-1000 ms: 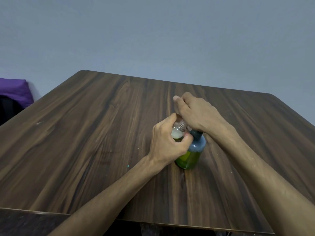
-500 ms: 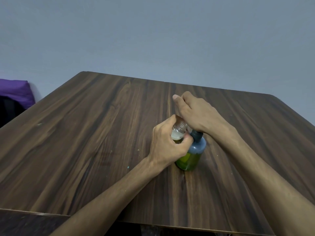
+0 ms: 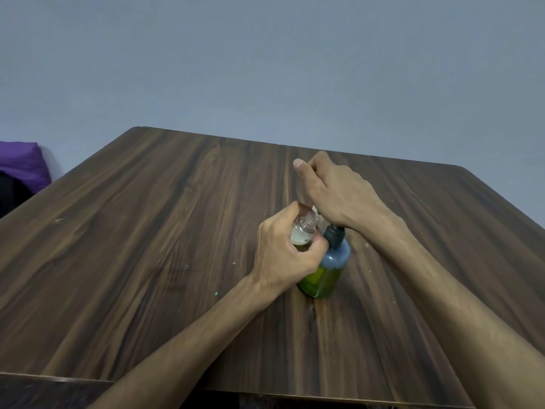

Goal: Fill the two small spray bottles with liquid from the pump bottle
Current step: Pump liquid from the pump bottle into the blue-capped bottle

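A green pump bottle with a dark neck stands upright near the middle of the wooden table. My left hand grips a small clear spray bottle, uncapped, its threaded mouth tilted up toward the pump; whitish liquid shows inside it. My right hand rests over the pump head, which is hidden under the palm and fingers. Only one small bottle is in view.
A purple cloth lies off the table's left edge against the grey wall. The table's near edge runs below my forearms.
The small bottle's open neck now shows more beside the pump. My right hand has lifted slightly. Both bottles stay in place.
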### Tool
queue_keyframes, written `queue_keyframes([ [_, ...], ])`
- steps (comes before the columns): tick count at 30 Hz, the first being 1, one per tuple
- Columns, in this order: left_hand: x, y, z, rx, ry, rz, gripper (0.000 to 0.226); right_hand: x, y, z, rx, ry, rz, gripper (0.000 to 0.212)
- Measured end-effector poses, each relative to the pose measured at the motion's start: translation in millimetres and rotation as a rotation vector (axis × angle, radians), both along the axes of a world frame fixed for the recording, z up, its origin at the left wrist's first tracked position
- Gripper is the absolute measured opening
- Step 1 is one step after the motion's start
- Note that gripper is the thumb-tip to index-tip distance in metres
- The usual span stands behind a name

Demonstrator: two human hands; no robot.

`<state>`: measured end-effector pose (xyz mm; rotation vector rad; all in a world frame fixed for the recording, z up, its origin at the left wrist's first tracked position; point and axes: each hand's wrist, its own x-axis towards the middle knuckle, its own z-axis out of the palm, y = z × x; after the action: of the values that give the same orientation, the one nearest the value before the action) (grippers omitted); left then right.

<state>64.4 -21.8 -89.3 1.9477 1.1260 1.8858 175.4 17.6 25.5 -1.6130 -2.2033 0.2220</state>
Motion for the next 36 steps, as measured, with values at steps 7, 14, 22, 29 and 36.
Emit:
queue_keyframes([
  [7, -0.7, 0.7, -0.3, -0.006, 0.011, 0.003, 0.022, -0.9, -0.7, 0.6, -0.001, -0.057, -0.002, 0.048],
  [14, -1.1, 0.2, -0.7, -0.007, 0.017, 0.008, 0.023, -2.0, -1.9, -1.3, -0.016, -0.096, 0.005, 0.051],
  [22, 0.2, -1.1, 0.3, -0.007, 0.007, 0.029, 0.024, -1.2, -6.3, -3.2, -0.005, -0.029, -0.008, 0.052],
  [29, 0.6, -0.5, 0.9, 0.005, 0.008, 0.015, 0.022, -2.6, -6.7, -1.8, -0.032, -0.038, 0.005, 0.052],
  [36, 1.4, 0.8, 0.6, -0.007, 0.003, 0.036, 0.019, -3.6, -5.4, -2.2, -0.084, -0.03, 0.024, 0.049],
])
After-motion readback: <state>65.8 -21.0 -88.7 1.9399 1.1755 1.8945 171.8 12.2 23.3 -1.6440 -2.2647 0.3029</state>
